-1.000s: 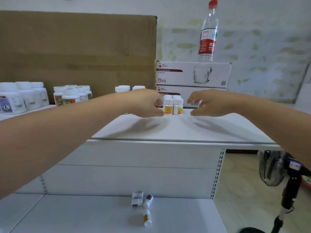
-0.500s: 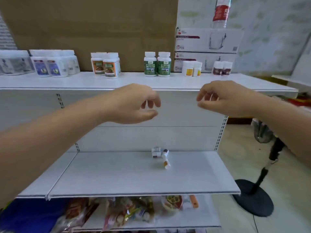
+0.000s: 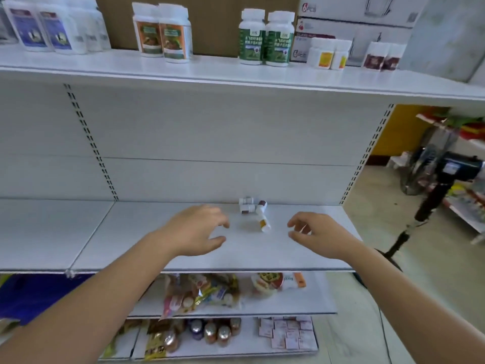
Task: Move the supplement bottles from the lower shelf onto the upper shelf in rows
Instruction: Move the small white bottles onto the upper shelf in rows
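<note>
A few small white plastic supplement bottles (image 3: 246, 208) lie tipped near the back wall of the white metal lower shelf (image 3: 126, 237); left hand (image 3: 195, 231) and right hand (image 3: 319, 236) flank them, apart, fingers loosely spread, holding nothing; bare shelf reaches the front edge

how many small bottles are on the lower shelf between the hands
4, clustered near the back of the lower shelf: the rear-left bottle, a second bottle just in front of it, a dark-label bottle to their right, and an orange-label bottle nearest the front. Another could hide behind them.
</note>
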A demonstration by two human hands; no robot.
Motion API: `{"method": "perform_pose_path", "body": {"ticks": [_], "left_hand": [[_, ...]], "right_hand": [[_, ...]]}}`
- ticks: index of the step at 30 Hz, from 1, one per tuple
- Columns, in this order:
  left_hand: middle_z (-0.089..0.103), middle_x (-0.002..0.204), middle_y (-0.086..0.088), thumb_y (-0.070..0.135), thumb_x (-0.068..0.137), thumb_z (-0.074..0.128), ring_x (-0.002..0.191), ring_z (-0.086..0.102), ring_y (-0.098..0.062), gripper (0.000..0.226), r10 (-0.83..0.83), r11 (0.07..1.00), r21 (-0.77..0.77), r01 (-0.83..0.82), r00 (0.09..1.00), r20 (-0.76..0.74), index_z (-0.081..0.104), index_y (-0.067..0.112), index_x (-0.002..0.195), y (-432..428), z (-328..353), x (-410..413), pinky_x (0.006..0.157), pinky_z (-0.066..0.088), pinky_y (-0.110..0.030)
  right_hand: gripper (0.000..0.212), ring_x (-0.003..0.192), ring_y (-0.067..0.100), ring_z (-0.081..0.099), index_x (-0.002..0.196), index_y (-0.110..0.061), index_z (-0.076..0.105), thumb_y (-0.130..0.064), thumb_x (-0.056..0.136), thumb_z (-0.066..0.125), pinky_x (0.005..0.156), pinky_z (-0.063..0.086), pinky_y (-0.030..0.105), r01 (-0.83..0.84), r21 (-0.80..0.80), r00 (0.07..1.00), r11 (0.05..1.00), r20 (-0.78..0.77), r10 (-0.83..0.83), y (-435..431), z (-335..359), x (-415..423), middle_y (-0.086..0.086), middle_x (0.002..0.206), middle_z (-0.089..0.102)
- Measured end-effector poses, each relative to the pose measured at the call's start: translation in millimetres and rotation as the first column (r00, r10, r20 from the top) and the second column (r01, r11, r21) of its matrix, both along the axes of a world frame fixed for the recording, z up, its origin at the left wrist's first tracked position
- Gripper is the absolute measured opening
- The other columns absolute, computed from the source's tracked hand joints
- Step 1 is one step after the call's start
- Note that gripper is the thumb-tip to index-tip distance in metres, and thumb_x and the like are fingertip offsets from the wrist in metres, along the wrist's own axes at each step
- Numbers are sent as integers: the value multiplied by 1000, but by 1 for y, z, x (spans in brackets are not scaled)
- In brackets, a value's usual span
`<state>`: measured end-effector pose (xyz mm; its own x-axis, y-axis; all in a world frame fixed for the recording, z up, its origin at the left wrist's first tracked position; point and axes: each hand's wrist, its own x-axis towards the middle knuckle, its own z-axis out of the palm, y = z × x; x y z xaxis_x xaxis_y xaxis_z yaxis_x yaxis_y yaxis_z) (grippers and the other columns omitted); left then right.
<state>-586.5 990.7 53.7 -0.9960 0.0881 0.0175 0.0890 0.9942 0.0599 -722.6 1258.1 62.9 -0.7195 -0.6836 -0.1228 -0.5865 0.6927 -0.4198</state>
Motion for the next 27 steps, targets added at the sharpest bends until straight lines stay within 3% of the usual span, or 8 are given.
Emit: {"method": "perform_pose_path", "body": {"ticks": [7,13,17,21,23,25,27], "left_hand": [[45,138,4,41,95,50,127,44,-17,42,190,956,204,-210,976,110,50,25,133,-20,-104,-99,103,39,-35],[42,141,-3,32,93,53,129,41,-27,47,237,948,200,-248,968,78,44,16,137,-30,-173,-198,102,40,-42],[44,143,-4,30,92,50,124,47,-30,50,280,953,108,-284,959,51,41,20,140,-31,-200,-244,97,44,-41],[51,138,-5,29,92,46,121,51,-28,41,344,939,11,-344,938,36,50,21,132,-21,-205,-254,93,45,-37],[62,121,-4,37,84,47,104,59,-27,36,398,900,153,-409,912,96,59,20,113,-13,-190,-244,79,47,-33],[68,86,-1,57,60,45,77,61,-22,53,411,748,481,-456,889,203,59,14,88,-4,-162,-225,62,42,-28],[67,74,0,63,47,49,71,64,-16,62,366,585,700,-410,904,223,58,11,80,3,-130,-201,62,43,-27]], "right_hand": [[33,94,15,60,120,-24,58,-38,91,57,83,49,30,95,-8,988,995,121,-93,-55,-104,-76,-7,108,62],[49,106,22,57,132,-14,47,-41,91,53,78,43,30,217,-22,972,976,99,-214,-107,-179,-137,4,118,59],[42,103,28,57,119,-9,49,-37,88,52,72,39,31,223,4,971,975,84,-222,-129,-203,-154,10,112,59],[17,76,23,52,87,-11,50,-28,84,49,53,34,28,178,82,978,981,100,-185,-126,-206,-162,5,88,57],[18,62,19,47,73,-14,46,-31,79,49,52,33,27,218,-11,952,976,222,-210,-118,-195,-160,1,71,53],[21,56,17,44,67,-16,43,-37,67,46,57,38,27,295,-188,891,937,407,-199,-108,-173,-151,0,62,48],[25,60,18,48,74,-15,46,-39,71,48,63,45,30,398,-317,813,861,557,-171,-96,-142,-138,3,68,50]]}}
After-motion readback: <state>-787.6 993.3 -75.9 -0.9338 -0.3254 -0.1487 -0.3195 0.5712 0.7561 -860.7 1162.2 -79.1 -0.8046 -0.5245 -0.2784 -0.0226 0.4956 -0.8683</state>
